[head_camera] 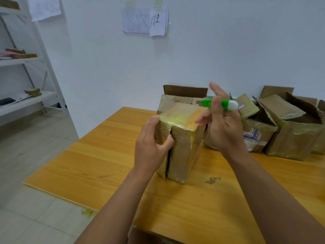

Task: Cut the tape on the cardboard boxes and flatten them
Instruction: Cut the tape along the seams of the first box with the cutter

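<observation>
One taped box (pixel 182 138) in hand, standing on end on the wooden table (pixel 105 155), with several more boxes (pixel 274 131) heaped just past the right fingertips. Near face of that box already parted along its seam: a dark slit running down from beside the left thumb to the table, so tape there apparently cut through. Top face, under yellowish glossy tape (pixel 177 118), seemingly still sealed; sides hidden, so no telling. Left hand (pixel 151 147) curled round the box's near left edge, fingertips hooked over the top corner and thumb pressed into the slit, perhaps to pry the flaps apart. Right hand (pixel 223 124) raised above and just right of the box, clear of it, with a green and white cutter (pixel 219 104) lying crosswise and pinched by the thumb against the fingers; index finger straight and pointing up, the others loosely bent. Blade end too blurred to judge whether extended. Beyond the right fingers, some boxes gaping open with torn flaps yet still standing, none visibly flattened. Judged so: early to middle of the job, one seam opened here, remaining tape and the flattening of every box still ahead.
</observation>
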Tool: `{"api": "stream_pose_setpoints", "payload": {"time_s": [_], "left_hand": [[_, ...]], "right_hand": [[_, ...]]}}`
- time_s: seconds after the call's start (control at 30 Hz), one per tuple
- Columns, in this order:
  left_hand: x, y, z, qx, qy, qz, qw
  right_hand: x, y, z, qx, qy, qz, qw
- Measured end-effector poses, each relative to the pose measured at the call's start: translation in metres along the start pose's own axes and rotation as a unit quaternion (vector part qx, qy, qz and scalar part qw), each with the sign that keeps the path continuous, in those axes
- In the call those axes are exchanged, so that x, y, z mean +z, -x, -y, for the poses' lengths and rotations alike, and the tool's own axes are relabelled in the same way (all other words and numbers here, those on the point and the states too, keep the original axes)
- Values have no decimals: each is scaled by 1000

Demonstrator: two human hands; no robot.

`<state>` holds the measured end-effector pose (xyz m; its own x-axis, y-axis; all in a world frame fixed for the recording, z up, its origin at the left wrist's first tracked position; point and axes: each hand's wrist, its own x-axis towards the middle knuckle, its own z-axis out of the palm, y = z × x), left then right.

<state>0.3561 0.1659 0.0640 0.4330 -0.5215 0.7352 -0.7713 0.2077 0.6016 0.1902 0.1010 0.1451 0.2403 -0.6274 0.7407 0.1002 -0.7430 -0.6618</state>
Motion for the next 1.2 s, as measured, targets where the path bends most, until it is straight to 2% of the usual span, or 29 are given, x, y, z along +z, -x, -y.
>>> {"api": "stream_pose_setpoints", "payload": {"time_s": [0.07,0.2,0.37,0.57,0.73,0.9,1.0,1.2], "left_hand": [[0,-1,0,-6,4,2,1000],[1,-1,-8,0,6,15,1000],[2,0,-10,8,-2,29,1000],[2,2,-8,0,-5,35,999],[1,4,-10,-50,25,35,998],[3,6,-8,-26,1,35,999],[4,6,-9,-18,-4,30,999],[5,6,-5,-13,5,19,1000]], "right_hand": [[5,-7,13,48,-63,8,997],[15,-22,21,142,-113,109,977],[15,-30,15,170,-106,195,960],[20,-32,12,161,-34,185,969],[28,-34,9,133,49,164,976],[32,-33,4,103,103,159,977],[31,-30,7,88,98,175,976],[20,-27,15,130,30,233,963]]}}
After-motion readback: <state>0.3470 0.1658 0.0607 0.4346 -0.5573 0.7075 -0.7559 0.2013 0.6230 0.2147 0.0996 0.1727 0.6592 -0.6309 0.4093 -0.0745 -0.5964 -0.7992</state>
